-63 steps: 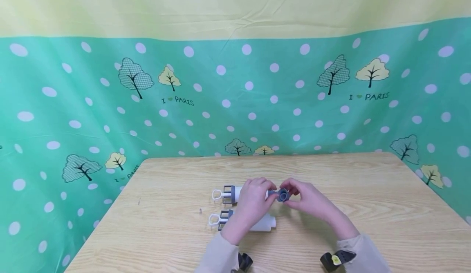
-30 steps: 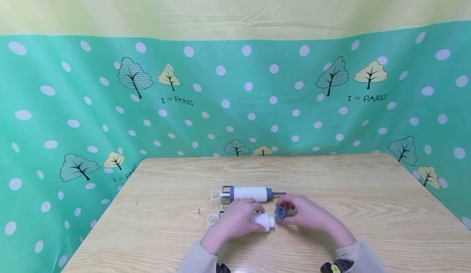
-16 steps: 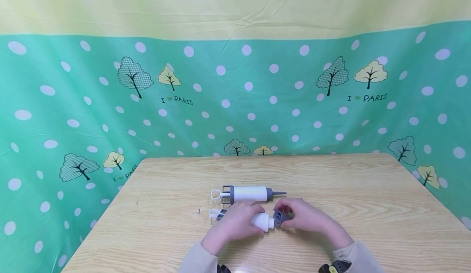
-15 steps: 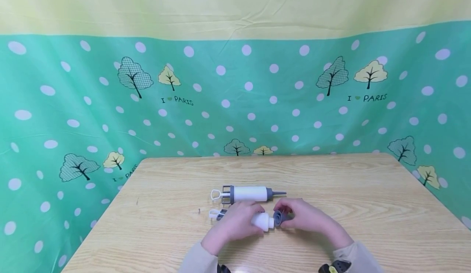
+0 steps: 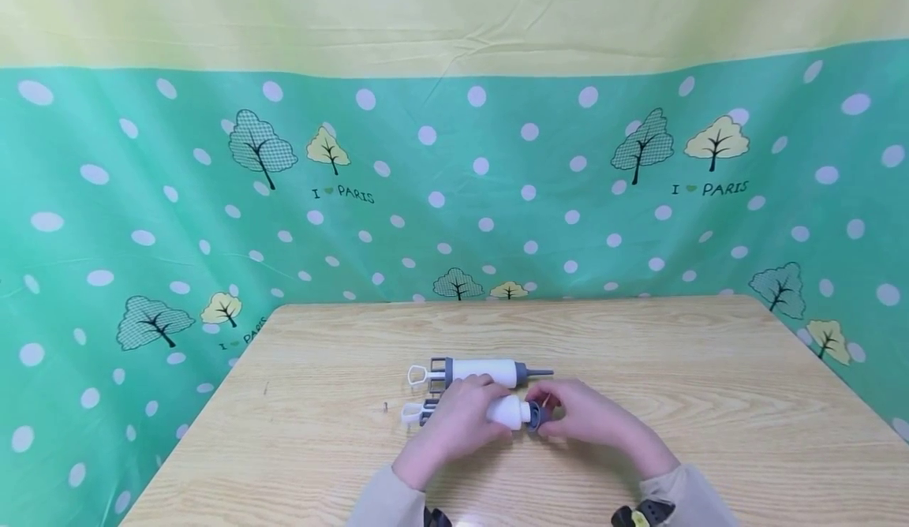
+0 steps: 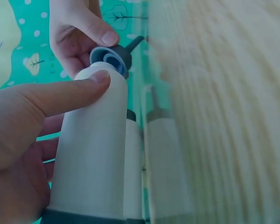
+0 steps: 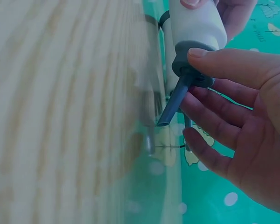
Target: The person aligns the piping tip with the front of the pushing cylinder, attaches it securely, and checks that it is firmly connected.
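Note:
My left hand (image 5: 461,423) grips the white barrel (image 5: 506,413) of a large syringe, whose looped plunger handle (image 5: 412,413) points left. In the left wrist view my thumb lies along the barrel (image 6: 93,154), near its narrow neck. With my right hand (image 5: 585,416) I pinch a grey nozzle cap (image 5: 535,416) between thumb and fingers. The nozzle cap (image 6: 116,57) sits at the neck, tilted, with part of its open inside still showing. In the right wrist view its spout (image 7: 175,100) points away from the barrel.
A second, similar syringe (image 5: 486,371) with a grey nozzle lies just behind, parallel to the held one. Left of both is a tiny dark speck (image 5: 386,406) on the wooden table (image 5: 319,448). A green dotted curtain (image 5: 398,243) hangs behind and at the sides.
My left hand has gone from near the far syringe to the near one's barrel and lifted it slightly. My right hand has brought the nozzle cap leftward against its neck.

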Demonstrator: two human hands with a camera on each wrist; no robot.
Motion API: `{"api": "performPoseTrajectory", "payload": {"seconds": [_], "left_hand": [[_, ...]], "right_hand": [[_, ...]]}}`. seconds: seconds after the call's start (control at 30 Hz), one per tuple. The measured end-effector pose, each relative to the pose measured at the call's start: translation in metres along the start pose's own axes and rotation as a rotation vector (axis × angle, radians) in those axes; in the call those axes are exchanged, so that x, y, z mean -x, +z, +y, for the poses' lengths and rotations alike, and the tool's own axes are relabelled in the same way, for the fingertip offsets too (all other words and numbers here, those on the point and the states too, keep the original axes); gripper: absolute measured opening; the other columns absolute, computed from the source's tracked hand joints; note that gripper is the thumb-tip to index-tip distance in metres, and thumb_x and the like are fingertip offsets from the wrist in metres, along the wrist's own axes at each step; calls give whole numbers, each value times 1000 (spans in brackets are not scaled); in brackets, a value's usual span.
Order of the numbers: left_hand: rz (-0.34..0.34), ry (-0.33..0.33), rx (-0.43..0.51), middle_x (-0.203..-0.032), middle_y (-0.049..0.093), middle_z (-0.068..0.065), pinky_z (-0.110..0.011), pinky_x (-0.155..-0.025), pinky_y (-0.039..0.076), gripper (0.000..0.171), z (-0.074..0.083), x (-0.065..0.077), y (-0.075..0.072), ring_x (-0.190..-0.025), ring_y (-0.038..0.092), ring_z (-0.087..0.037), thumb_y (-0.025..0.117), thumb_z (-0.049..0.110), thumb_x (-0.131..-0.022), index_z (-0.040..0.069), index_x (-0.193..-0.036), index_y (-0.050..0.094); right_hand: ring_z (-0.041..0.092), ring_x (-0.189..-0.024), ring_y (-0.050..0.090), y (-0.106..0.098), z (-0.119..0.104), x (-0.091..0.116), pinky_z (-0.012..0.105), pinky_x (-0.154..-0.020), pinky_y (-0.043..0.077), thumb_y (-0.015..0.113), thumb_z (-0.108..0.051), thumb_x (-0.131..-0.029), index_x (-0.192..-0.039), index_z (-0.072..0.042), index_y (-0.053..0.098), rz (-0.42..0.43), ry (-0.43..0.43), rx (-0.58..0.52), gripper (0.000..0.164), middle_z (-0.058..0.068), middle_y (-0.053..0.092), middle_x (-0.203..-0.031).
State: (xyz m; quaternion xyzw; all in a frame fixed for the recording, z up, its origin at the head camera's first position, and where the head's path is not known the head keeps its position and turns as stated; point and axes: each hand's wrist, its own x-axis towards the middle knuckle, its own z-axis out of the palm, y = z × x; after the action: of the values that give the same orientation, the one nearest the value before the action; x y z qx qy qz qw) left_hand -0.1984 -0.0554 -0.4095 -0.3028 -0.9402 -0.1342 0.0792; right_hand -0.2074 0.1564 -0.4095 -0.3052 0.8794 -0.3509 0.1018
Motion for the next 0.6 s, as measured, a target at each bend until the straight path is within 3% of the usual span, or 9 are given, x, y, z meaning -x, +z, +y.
{"api": "performPoseTrajectory", "payload": {"seconds": [0.3,0.6], "left_hand": [[65,13,-17,-93,64,2,-24,-68,43,48,4,-3,-5,-79,57,-12,78,38,-63,16,-104,67],[107,-26,11,-94,65,2,-27,-72,44,46,7,-8,-16,-82,58,-12,80,37,-62,18,-102,68]], "right_hand": [[9,-81,55,-5,-7,-2,29,-71,49,71,-12,-74,-104,-13,59,46,40,10,32,-8,59,-89],[7,-83,55,-10,-16,-4,33,-75,49,71,-13,-75,-104,-14,58,169,44,59,31,-10,59,-90]]}}
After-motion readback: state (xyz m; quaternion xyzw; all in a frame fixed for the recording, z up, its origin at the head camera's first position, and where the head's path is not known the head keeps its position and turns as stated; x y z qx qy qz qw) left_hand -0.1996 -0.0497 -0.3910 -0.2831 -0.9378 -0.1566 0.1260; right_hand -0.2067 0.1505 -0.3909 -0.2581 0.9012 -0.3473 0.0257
